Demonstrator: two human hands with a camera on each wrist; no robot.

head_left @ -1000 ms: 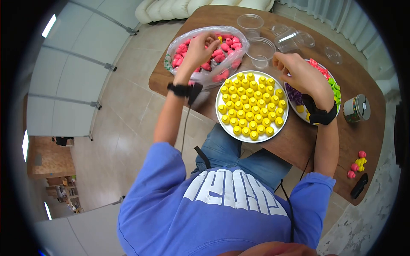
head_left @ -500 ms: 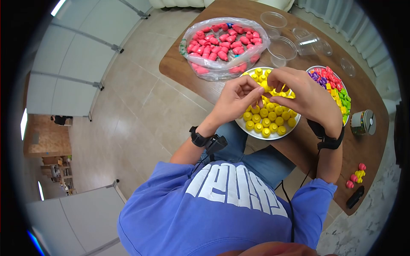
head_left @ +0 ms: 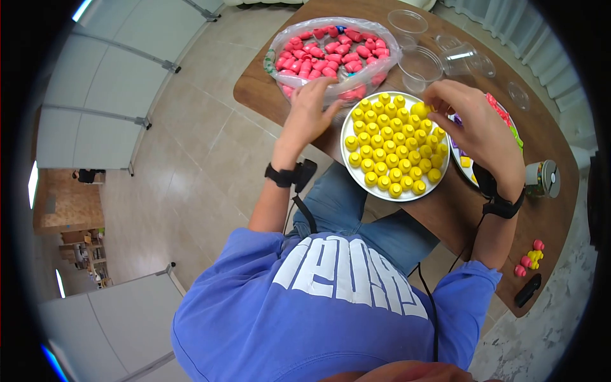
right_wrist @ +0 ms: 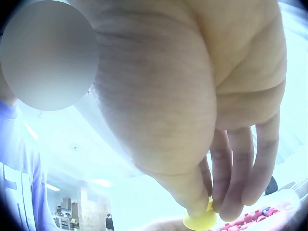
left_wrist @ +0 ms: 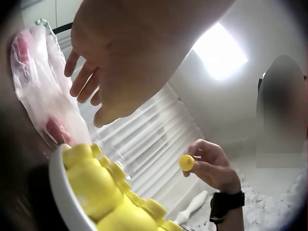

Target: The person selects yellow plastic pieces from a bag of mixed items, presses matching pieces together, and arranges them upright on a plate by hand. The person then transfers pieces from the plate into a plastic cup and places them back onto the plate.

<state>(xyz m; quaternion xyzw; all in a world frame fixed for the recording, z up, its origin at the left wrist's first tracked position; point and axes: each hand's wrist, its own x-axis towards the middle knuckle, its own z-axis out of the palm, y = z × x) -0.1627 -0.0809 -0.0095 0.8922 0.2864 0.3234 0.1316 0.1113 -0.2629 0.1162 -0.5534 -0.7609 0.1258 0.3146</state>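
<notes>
Yellow piece (left_wrist: 186, 162) pinched in right hand (head_left: 470, 121), seemingly just above plate (head_left: 346, 155), left hand (head_left: 308, 114) loosely outspread near bag (head_left: 391, 52)

Seen from the middle of the head view, a lidded jar (head_left: 536, 180) stands at three o'clock, a black object (head_left: 528, 291) lies at four, and a white curtain (head_left: 519, 48) hangs at two.

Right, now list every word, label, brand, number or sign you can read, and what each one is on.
No text reads clearly enough to quote.
Blue T-shirt: large white lettering, stylised and seen at an awkward angle; I can't read it reliably.
Clear plastic bag: green marking, too small to read.
Jar lid: dark marking, too small to make out.
</notes>
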